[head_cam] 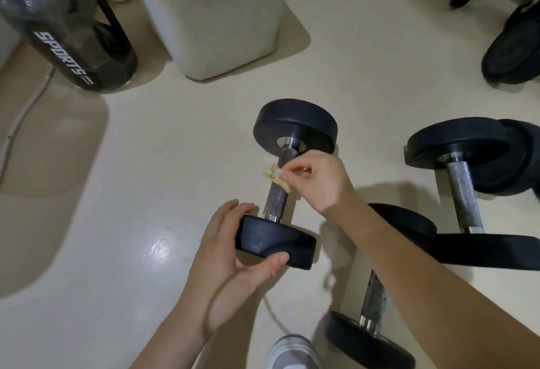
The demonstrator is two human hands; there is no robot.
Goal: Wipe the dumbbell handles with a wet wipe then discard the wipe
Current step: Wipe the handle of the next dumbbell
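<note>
Left hand [233,251] clamps the near weight head of the centre dumbbell [287,175], thumb under, fingers over the top edge. Right hand [315,180] reaches in from 5 o'clock, fingertips pinched on a crumpled wipe [274,175] pressed against the knurled handle [279,193]. White bin [210,14] at 12 o'clock, well apart.

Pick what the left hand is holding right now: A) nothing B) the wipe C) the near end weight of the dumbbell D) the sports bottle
C: the left hand grips the near end weight of the dumbbell, while the right hand pinches the wipe against the handle.
</note>
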